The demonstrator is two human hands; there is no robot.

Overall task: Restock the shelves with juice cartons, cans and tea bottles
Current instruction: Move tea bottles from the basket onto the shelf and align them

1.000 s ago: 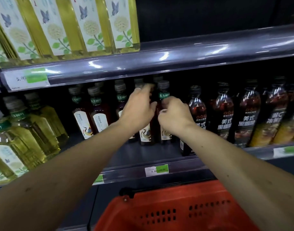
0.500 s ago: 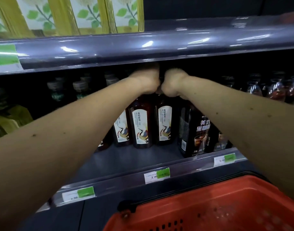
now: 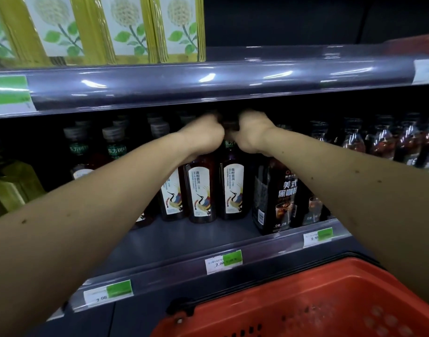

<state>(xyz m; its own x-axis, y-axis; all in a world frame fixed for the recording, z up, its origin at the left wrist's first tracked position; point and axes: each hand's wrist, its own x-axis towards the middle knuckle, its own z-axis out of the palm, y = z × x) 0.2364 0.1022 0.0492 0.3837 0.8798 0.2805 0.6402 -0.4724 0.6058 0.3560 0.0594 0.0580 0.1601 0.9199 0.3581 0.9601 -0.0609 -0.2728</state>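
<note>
**Both hands on tea bottle tops, middle shelf**

Far left, yellow-green tea bottles [image 3: 11,183] stand on the middle shelf [image 3: 184,242]; above them, flower-print cartons [image 3: 126,30] on the upper shelf. Left hand [image 3: 201,137] curled over the top of a dark crane-label tea bottle [image 3: 200,190]. Right hand [image 3: 253,135] just beside it, almost touching, curled over the neck of the next crane-label bottle [image 3: 232,188]; caps blurred. Both bottles upright, mid-shelf, set back from the edge. Right of them, black coffee bottles [image 3: 279,195]. Near right, a red basket [image 3: 305,300] below the shelf.
</note>
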